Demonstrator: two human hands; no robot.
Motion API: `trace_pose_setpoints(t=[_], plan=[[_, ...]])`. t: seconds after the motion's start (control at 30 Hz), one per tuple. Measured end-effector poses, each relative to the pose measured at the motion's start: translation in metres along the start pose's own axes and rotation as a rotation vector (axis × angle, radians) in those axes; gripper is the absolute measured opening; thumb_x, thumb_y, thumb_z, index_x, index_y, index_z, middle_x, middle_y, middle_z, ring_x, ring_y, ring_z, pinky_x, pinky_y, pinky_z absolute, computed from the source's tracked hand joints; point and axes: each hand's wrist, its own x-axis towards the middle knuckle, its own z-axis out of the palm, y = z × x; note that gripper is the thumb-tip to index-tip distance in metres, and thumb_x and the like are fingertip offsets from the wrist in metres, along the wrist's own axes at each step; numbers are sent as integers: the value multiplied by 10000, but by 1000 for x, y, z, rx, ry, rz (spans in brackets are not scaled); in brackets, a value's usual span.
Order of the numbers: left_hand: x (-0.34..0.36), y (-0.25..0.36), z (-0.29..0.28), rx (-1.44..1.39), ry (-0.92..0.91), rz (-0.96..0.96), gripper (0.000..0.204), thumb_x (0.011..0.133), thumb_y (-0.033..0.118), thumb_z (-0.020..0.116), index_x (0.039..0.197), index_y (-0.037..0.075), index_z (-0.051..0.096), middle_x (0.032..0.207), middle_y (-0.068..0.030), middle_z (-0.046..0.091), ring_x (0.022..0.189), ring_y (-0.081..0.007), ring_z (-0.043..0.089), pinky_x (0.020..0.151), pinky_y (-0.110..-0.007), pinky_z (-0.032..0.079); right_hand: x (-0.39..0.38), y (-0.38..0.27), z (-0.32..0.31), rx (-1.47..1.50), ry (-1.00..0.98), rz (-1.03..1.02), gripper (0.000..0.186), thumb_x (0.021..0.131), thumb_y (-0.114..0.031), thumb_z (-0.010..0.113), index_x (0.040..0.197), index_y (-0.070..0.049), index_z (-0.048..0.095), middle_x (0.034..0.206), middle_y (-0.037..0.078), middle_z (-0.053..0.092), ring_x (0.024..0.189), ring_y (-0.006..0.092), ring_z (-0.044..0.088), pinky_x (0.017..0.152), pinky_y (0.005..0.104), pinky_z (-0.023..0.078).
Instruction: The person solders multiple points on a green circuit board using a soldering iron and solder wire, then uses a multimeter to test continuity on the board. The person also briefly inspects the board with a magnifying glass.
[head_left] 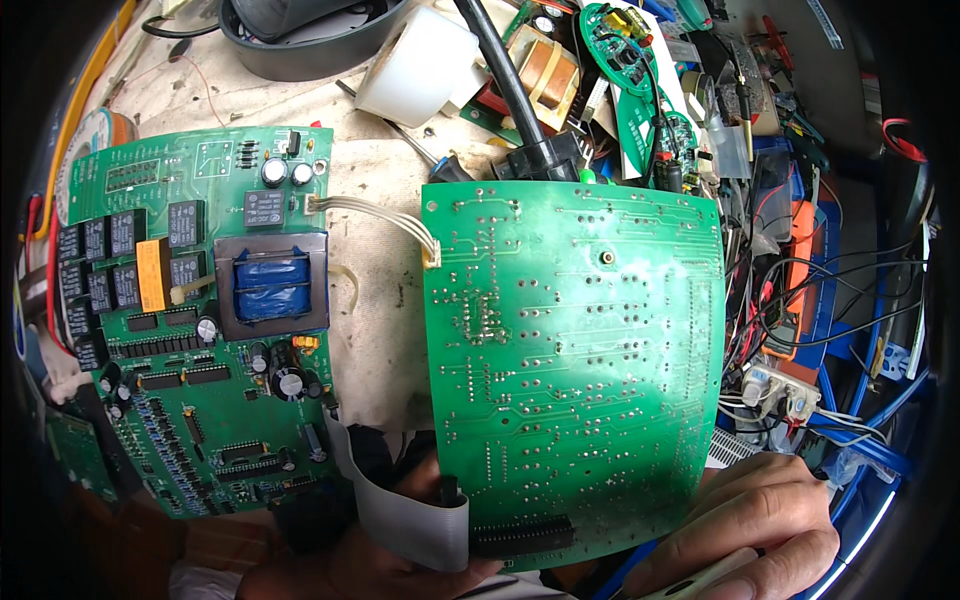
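A green circuit board (570,370) is held up with its soldered side facing me. My left hand (385,560) is closed on its lower left corner, fingers partly hidden behind the board and the grey ribbon cable (400,510). At its lower right, my right hand (750,525) is curled closed around a pale object (700,578), too cut off to name. To the left lies a second green board (240,400), component side up, with a blue-wound transformer (272,285) and several black relays (185,222). White wires (385,208) and the ribbon cable link both boards.
Behind the boards stand a white plastic part (415,70), a dark round tray (310,45) and a black rod (505,85). A copper-coloured transformer (545,75) and round green boards (615,45) sit at the back. Tangled cables (830,290) crowd the right side.
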Motion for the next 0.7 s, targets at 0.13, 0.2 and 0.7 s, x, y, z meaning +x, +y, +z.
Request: trace_pose_setpoints(t=[0.13, 0.2, 0.7], plan=[[3, -9, 5, -60, 32, 68, 1000, 756, -101, 838, 1605, -103, 308, 1459, -177, 631, 1332, -265, 621, 1169, -379, 427, -10, 1, -2, 30, 6, 9, 442, 969, -317, 801, 1200, 18, 630, 839, 162, 717, 619, 169, 696, 448, 247, 561], [9, -19, 5, 88, 66, 323, 1004, 762, -99, 840, 1610, -92, 303, 1456, -181, 630, 1337, -266, 618, 1167, -384, 434, -7, 3, -2, 28, -2, -12, 436, 969, -310, 802, 1200, 18, 629, 838, 164, 715, 622, 170, 698, 452, 248, 569], [-2, -1, -3, 58, -20, 20, 1023, 744, -81, 865, 1600, -108, 305, 1455, -199, 629, 1332, -268, 621, 1171, -391, 437, -3, 17, 5, 39, 54, -104, 424, 1010, -357, 753, 1218, -10, 628, 840, 153, 720, 611, 158, 702, 450, 238, 566]])
